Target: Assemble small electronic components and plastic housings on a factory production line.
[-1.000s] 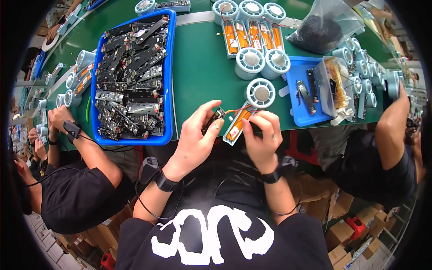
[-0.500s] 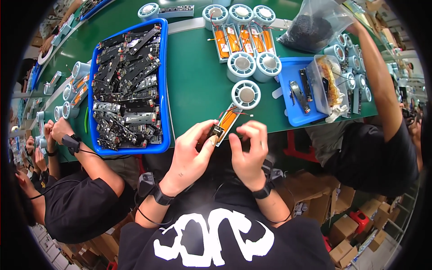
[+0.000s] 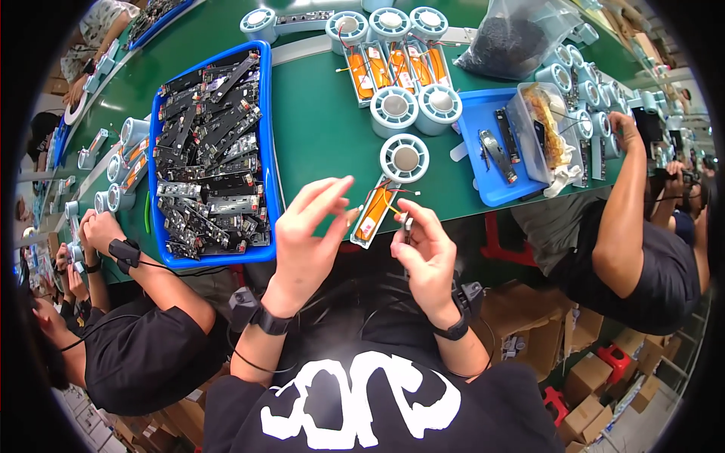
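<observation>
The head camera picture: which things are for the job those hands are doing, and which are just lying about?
Seem part of the job:
light-blue handheld fan with orange battery;
small circuit board, edge-on in the right hand;
blue tray of black circuit boards.

Probably just lying about:
clear plastic bag with dark contents;
cardboard boxes.

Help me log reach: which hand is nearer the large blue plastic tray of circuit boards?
Left: left hand just right of the tray, right hand farther right.
</observation>
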`<act>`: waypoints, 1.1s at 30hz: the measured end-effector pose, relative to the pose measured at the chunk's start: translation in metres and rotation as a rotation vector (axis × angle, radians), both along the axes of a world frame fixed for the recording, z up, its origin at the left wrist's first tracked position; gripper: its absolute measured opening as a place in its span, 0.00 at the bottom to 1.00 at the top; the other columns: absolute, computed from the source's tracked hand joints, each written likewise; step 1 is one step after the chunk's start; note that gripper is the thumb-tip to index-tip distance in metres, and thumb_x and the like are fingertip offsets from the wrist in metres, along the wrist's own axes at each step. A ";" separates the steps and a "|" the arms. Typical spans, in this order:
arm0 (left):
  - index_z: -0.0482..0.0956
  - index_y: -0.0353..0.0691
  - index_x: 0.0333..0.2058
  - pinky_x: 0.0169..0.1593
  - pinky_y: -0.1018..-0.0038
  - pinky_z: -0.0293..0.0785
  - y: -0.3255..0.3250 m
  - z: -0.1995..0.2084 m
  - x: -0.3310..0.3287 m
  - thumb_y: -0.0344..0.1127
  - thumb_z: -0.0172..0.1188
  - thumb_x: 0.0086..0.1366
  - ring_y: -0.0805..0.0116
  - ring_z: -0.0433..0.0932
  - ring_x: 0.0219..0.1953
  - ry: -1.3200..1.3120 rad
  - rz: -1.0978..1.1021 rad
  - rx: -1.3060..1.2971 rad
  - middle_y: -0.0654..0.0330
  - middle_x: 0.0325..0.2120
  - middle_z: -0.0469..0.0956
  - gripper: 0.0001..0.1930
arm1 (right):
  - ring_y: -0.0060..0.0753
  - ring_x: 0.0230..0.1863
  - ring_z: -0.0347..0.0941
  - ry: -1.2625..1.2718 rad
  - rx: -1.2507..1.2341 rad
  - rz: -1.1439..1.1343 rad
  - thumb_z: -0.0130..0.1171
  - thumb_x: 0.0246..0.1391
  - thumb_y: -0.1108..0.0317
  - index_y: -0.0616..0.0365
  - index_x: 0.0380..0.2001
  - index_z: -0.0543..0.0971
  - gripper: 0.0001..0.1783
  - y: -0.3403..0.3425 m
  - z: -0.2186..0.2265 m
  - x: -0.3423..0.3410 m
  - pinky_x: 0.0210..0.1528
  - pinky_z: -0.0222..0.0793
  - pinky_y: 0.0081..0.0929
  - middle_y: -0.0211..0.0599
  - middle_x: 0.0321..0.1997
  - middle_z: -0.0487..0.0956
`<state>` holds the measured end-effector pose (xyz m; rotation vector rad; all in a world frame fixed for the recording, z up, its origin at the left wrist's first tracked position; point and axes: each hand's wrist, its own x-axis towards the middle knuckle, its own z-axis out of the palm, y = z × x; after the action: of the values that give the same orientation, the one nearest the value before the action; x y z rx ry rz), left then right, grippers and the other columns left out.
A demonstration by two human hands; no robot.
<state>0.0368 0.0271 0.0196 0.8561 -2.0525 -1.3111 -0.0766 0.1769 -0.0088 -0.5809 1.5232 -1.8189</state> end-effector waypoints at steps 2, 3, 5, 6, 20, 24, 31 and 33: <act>0.84 0.34 0.47 0.46 0.72 0.82 -0.005 -0.005 -0.009 0.17 0.63 0.58 0.63 0.85 0.42 0.024 -0.156 -0.181 0.52 0.40 0.84 0.17 | 0.25 0.39 0.74 -0.058 -0.036 0.018 0.53 0.53 0.83 0.71 0.63 0.70 0.31 0.000 0.001 -0.005 0.43 0.75 0.24 0.40 0.51 0.73; 0.85 0.35 0.46 0.45 0.72 0.82 -0.007 -0.008 -0.014 0.17 0.65 0.57 0.62 0.85 0.42 0.038 -0.235 -0.271 0.53 0.40 0.84 0.17 | 0.25 0.38 0.74 -0.087 -0.077 0.007 0.52 0.53 0.82 0.71 0.63 0.70 0.31 0.000 -0.001 -0.007 0.43 0.75 0.25 0.41 0.51 0.72; 0.85 0.36 0.45 0.44 0.71 0.82 -0.007 -0.012 -0.024 0.18 0.65 0.57 0.60 0.85 0.42 0.083 -0.246 -0.279 0.53 0.40 0.84 0.16 | 0.26 0.38 0.74 -0.146 -0.158 -0.014 0.51 0.52 0.80 0.71 0.64 0.71 0.33 0.000 -0.005 -0.010 0.42 0.75 0.26 0.41 0.52 0.72; 0.85 0.36 0.45 0.44 0.71 0.82 -0.006 -0.013 -0.028 0.18 0.65 0.57 0.59 0.85 0.42 0.127 -0.252 -0.284 0.54 0.40 0.84 0.16 | 0.26 0.38 0.74 -0.148 -0.160 -0.017 0.51 0.52 0.80 0.71 0.64 0.71 0.33 -0.001 -0.005 -0.012 0.42 0.75 0.26 0.41 0.52 0.72; 0.86 0.38 0.43 0.37 0.67 0.80 -0.007 0.005 -0.033 0.16 0.65 0.46 0.59 0.81 0.34 0.004 -0.570 -0.473 0.56 0.42 0.83 0.22 | 0.27 0.36 0.74 -0.409 -0.213 -0.014 0.51 0.51 0.77 0.71 0.65 0.69 0.34 0.001 -0.010 -0.024 0.41 0.73 0.27 0.40 0.48 0.75; 0.87 0.40 0.43 0.36 0.68 0.79 -0.009 -0.009 -0.028 0.18 0.67 0.44 0.60 0.80 0.34 0.084 -0.526 -0.550 0.57 0.42 0.83 0.23 | 0.25 0.34 0.72 -0.338 -0.182 0.010 0.51 0.50 0.79 0.70 0.64 0.69 0.34 0.003 -0.007 -0.020 0.36 0.71 0.23 0.40 0.48 0.75; 0.88 0.41 0.41 0.33 0.71 0.78 -0.016 -0.017 -0.015 0.22 0.71 0.41 0.68 0.78 0.32 0.105 -0.539 -0.904 0.61 0.46 0.84 0.22 | 0.19 0.30 0.66 -0.247 -0.198 0.007 0.52 0.51 0.80 0.68 0.60 0.71 0.29 0.004 -0.015 -0.015 0.27 0.62 0.17 0.37 0.49 0.75; 0.88 0.42 0.41 0.32 0.71 0.77 -0.017 -0.018 -0.016 0.23 0.71 0.41 0.69 0.78 0.32 0.100 -0.533 -0.897 0.61 0.46 0.84 0.23 | 0.16 0.30 0.63 -0.218 -0.193 -0.014 0.53 0.52 0.79 0.68 0.58 0.71 0.27 0.003 -0.011 -0.015 0.25 0.59 0.16 0.36 0.50 0.75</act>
<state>0.0213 0.0098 0.0020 -0.1610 -2.5065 -0.4833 -0.0914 0.1796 -0.0201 -0.4453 1.2195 -1.9835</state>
